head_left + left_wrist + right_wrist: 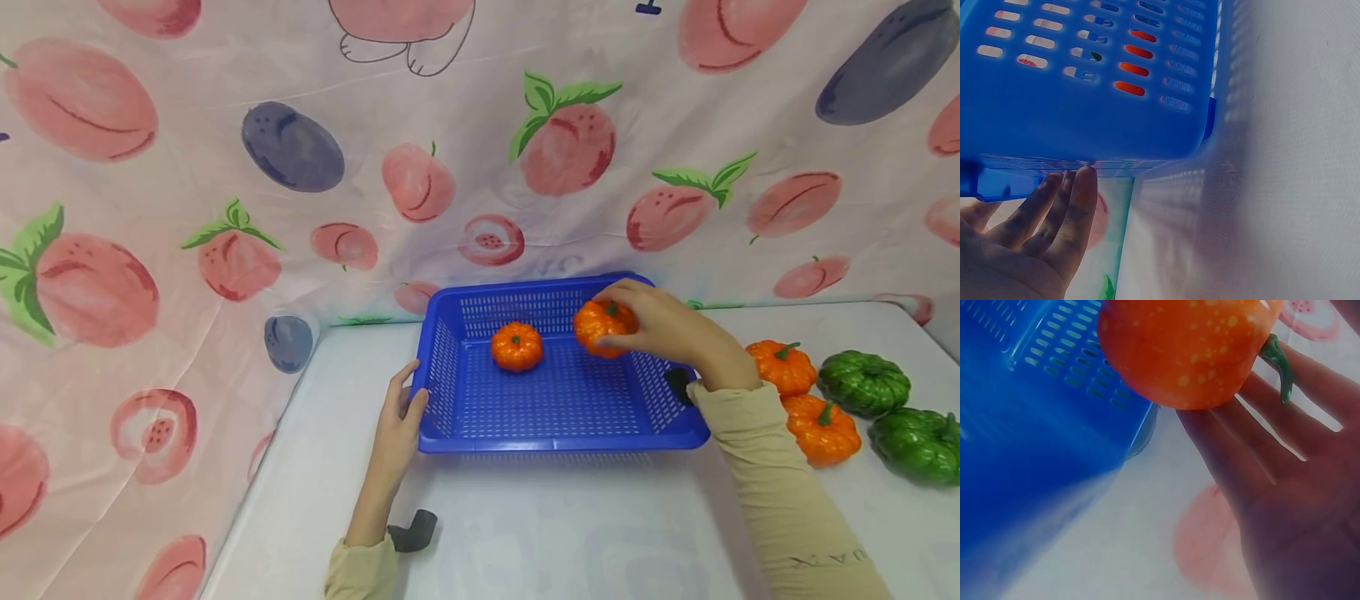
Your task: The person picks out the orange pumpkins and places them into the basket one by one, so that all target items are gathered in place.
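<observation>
Right of blue basket, four pumpkins, sleeve between

Dressed in a long, creased beige cloth right sleeve marked with small dark characters, and a matching beige cloth left sleeve. Fitted with a stubby, bent black attachment near the slim-fingered left hand and a dark, partly hidden attachment near the right hand
</observation>
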The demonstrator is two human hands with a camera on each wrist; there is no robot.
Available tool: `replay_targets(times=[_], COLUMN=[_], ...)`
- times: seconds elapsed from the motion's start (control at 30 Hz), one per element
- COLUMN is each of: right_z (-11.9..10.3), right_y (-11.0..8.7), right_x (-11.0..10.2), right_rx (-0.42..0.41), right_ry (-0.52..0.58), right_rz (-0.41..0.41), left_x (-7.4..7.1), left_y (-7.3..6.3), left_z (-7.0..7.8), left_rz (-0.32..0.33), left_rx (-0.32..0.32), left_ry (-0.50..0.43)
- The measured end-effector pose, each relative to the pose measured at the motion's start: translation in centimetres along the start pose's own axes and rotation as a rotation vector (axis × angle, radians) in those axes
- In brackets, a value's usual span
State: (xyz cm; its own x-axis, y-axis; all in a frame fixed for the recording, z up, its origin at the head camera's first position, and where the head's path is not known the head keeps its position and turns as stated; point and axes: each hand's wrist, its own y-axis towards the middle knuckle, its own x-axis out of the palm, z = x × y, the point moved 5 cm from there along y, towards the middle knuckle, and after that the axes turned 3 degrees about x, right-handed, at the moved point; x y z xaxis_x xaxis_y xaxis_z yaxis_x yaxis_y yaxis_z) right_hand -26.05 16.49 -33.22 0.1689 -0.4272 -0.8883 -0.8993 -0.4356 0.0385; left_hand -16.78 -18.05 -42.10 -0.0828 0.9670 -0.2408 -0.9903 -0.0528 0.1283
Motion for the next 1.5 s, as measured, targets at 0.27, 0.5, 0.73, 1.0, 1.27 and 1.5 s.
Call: replay_targets(times=[0.27,0.5,0.73,1.0,1.27,1.5], right_z=[-0.1,-0.2,-0.2,-0.2,-0.1,-0.3], right_y=[0.4,0.9,1.2,2.0,2.8,3.7], right_x=[0.6,1.3,1.5,1.8,2.3,2.8], right_rx=[0.01,-0.004,-0.02,-0.028,-0.044,-0.043], right_ry=[0.008,0.011,-0.003,-0.015,0.002,-0.007], right_rz=[-0.026,-0.044,-0.044,-0.067,-0.083,-0.108], left_x=[0.1,0.1,0.0,-0.1,-0.1,0.0], left_y=[-0.1,-0.1,0.0,0.1,0.2,0.1], left_z=[0.0,0.0,0.1,0.0,0.0,0.0], left_rz=[0.001,0.002,0.001,0.001,0.0,0.006], left_rx=[-0.008,-0.009,-0.003,-0.001,-0.004,-0.011], left_ry=[-0.001,0.001,0.006,0.001,0.006,0.011])
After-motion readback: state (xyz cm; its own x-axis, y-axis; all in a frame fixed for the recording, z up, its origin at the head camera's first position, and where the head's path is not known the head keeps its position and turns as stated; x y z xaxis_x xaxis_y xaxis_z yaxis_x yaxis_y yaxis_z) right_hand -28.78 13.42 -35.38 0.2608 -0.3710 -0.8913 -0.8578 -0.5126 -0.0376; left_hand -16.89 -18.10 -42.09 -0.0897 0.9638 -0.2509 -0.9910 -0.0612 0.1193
